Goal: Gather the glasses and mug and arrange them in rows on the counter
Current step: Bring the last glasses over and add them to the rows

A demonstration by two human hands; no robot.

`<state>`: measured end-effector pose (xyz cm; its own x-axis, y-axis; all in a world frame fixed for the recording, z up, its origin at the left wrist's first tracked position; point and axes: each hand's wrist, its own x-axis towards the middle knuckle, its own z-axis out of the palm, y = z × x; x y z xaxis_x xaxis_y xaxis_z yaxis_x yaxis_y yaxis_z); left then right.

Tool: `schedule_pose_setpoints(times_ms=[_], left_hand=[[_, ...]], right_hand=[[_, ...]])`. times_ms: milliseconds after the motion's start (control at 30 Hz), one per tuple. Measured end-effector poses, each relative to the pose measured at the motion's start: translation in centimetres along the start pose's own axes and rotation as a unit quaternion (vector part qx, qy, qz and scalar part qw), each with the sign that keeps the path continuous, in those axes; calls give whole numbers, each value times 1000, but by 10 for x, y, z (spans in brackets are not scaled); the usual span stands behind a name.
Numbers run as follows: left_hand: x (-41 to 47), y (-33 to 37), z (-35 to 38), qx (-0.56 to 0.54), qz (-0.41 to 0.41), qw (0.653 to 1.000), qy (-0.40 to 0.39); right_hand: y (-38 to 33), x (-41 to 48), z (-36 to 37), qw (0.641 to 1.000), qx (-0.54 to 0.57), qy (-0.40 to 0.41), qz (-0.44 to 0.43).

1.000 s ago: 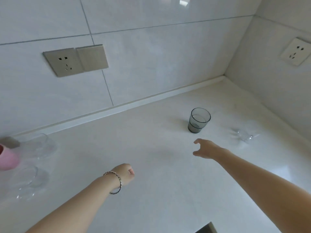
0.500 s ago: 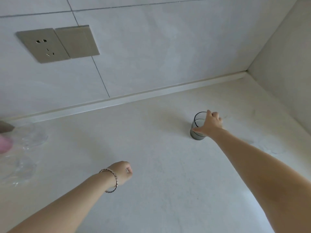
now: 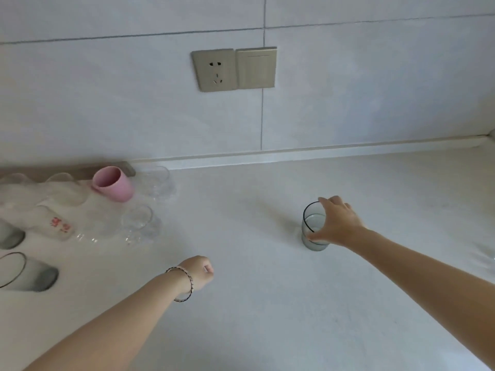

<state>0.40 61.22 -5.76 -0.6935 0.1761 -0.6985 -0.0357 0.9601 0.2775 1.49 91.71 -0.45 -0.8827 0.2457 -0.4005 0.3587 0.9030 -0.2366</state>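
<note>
A smoky grey glass [image 3: 310, 226] stands upright on the white counter [image 3: 267, 303], right of centre. My right hand [image 3: 336, 222] is wrapped around its right side. My left hand [image 3: 199, 270], with a bracelet at the wrist, hovers over the counter in a loose fist, holding nothing. At the left stand a pink mug [image 3: 113, 183], several clear glasses [image 3: 139, 222] and a white cup with a red print [image 3: 57, 224]. Two grey glasses [image 3: 25, 273] sit at the far left edge.
A tiled wall with a socket and switch plate [image 3: 234, 68] rises behind the counter. A raised white strip [image 3: 321, 151] runs along the back edge. Another clear glass [image 3: 488, 259] is barely visible at the far right.
My right hand reached the grey glass and closed around it. My view swung left, bringing the group of glasses and the pink mug into sight. My left hand stayed a fist.
</note>
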Motion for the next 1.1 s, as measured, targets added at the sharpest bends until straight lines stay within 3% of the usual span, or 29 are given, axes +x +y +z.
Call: schedule_pose_setpoints(times_ms=[367,600,833,1100], left_hand=[[-56,-228,-41,-51,-43,997,42],[-79,-328,-49,-89,-85,991,44],[-85,-368,-40,-118,-90,987,60],[-73,-345,-39,-96,-47,994,37]], right_hand=[[-269,-63,96,983,-19,-70,-168],[-399,-73,153,968,-22,-92,-233],[-459,-74,188,960,-70,-72,-261],[-441,-79,188,971,-20,-97,-219]])
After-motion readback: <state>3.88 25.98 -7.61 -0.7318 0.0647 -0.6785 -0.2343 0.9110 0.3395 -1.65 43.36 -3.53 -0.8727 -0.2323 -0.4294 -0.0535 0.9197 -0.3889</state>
